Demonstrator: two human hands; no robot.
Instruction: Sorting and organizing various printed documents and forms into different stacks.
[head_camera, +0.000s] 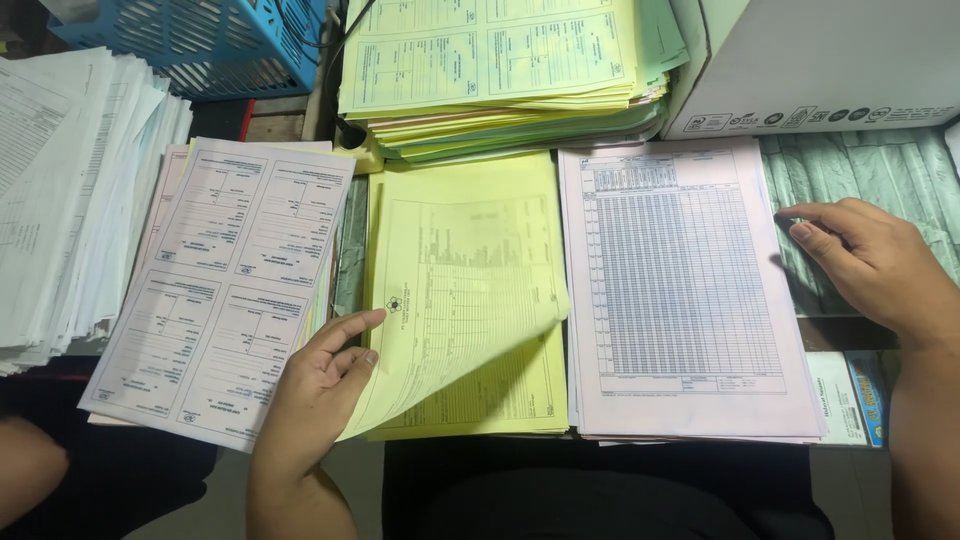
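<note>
My left hand (318, 385) pinches the lower left corner of a yellow printed sheet (455, 290) and lifts it off the yellow stack (510, 405) in the middle. The sheet curls up from its bottom edge. My right hand (865, 260) rests at the right edge of a pale pink stack of table forms (680, 290), fingertips touching the paper, holding nothing. A stack of pale pink four-panel forms (220, 285) lies tilted just left of my left hand.
A tall pile of yellow and green forms (500, 70) sits at the back. A thick white paper pile (70, 190) lies far left, below a blue plastic basket (200, 40). A white cardboard box (820, 60) stands back right, with a green cloth (870, 175) under it.
</note>
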